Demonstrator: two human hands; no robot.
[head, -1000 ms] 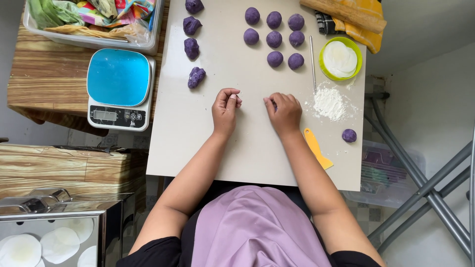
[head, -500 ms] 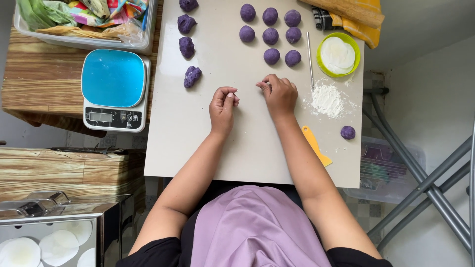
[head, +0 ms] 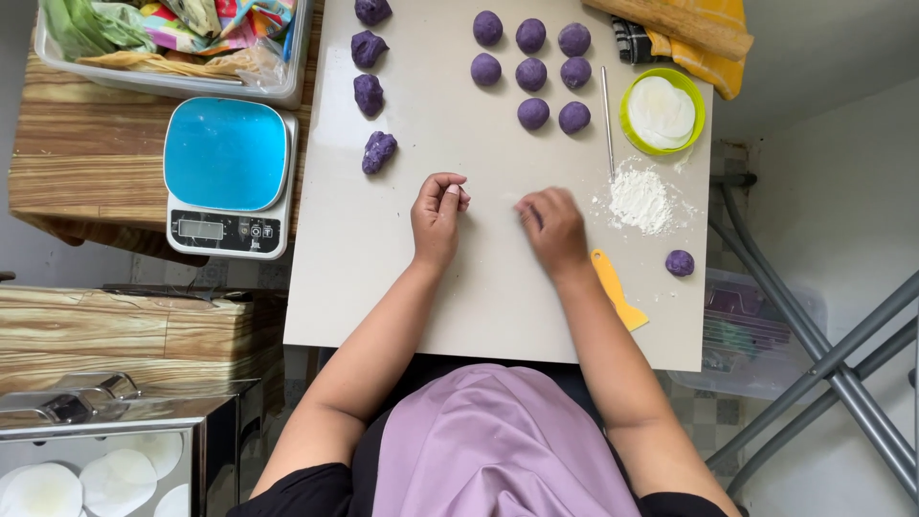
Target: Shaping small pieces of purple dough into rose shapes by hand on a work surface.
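Beige work board (head: 383,287) under my arms. Blue-topped scale (head: 227,177) just left of it. Flour heap (head: 639,199) near my right hand (head: 553,228), which lies knuckles up, fingers curled, blurred; contents unclear. My left hand (head: 437,215) loosely fisted, fingertips pinched together. Rough purple dough lump (head: 378,151) near left hand, apart.

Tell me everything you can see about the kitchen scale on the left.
The kitchen scale is a flat, roughly square unit with rounded corners. Its weighing plate is bright blue and bare, set in a white body that looks like plastic. A strip along its near edge carries a small grey display and a few buttons. It lies level on a wooden side table, beside the left edge of the beige work board, just in front of a clear plastic bin. Neither hand touches it; the left hand is nearer.
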